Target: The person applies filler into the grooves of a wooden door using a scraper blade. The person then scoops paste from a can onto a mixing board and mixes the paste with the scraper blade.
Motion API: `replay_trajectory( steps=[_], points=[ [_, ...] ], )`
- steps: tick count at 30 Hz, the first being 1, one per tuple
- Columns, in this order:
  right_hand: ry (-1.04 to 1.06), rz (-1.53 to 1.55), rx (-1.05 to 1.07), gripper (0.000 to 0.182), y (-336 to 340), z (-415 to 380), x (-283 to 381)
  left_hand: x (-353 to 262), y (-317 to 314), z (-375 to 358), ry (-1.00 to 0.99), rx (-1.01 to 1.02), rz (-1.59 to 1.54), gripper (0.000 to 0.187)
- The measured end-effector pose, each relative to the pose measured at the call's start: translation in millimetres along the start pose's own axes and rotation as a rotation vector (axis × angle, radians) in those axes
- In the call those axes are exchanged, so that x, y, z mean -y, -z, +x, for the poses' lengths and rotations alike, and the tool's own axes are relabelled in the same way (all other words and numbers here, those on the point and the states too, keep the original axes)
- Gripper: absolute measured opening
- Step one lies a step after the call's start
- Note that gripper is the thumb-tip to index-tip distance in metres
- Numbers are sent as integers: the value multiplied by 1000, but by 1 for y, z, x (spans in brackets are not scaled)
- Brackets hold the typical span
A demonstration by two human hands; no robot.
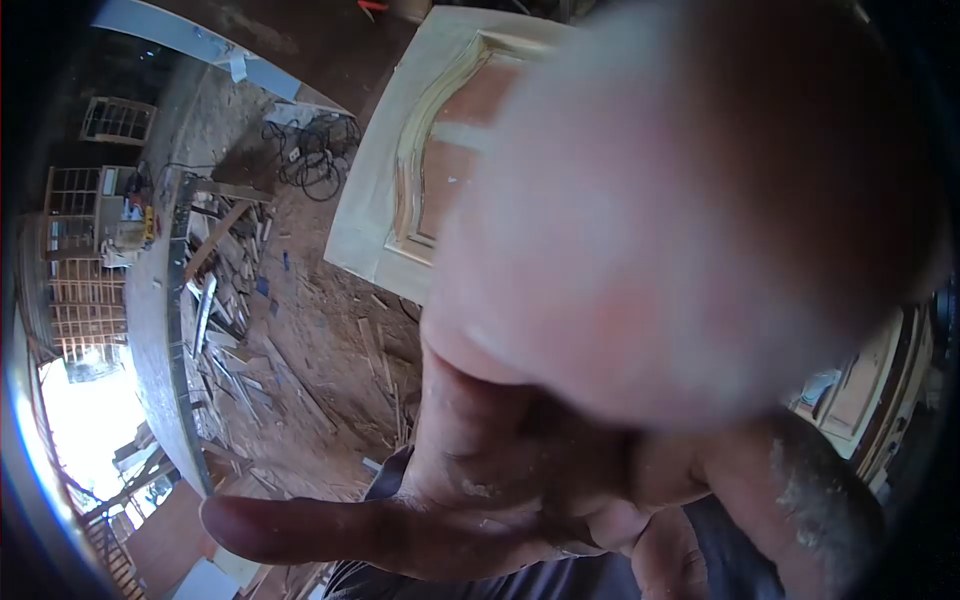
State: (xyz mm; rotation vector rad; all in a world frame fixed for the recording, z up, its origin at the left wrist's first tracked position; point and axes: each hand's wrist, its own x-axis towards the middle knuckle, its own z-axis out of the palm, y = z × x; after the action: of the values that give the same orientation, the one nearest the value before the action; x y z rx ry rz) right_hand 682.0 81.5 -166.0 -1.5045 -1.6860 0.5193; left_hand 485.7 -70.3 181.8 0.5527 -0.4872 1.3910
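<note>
Very close to the lens, what appears to be my left hand fills the middle and right of the head view. One digit stretches out to the left, and a large blurred finger covers much of the upper right. At the lower right, another finger carries pale dust. The fingers are spread, and no held object shows. Behind the blurred finger, a pale wooden panel with a curved moulding and reddish inset is partly hidden. No second hand can be made out.
Wood offcuts litter the dirt floor beside a long pale board. Tangled dark cables lie farther back. More framed panels stand at the right edge. Dark trousers show at the bottom.
</note>
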Motion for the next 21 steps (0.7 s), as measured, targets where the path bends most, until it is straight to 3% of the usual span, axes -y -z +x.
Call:
replay_trajectory(
  steps=[6,9,10,13,17,20,21],
  points=[
    [-65,-364,418,35,-105,127,-8,-62,57,22,-38,-51,-17,76],
    [394,-585,380,53,-141,162,-30,-85,79,28,-49,-84,-9,75],
    [279,-649,550,62,-143,170,-27,-90,84,29,-52,-94,4,75],
    [386,-769,610,63,-148,189,-32,-107,99,33,-68,-109,27,74],
    [503,-792,586,43,-133,204,-21,-122,109,39,-80,-128,51,73],
    [372,-822,744,33,-118,216,-18,-132,122,35,-65,-202,171,72],
    [279,-620,684,32,-112,212,-16,-136,127,30,-54,-234,236,71]
  ],
)
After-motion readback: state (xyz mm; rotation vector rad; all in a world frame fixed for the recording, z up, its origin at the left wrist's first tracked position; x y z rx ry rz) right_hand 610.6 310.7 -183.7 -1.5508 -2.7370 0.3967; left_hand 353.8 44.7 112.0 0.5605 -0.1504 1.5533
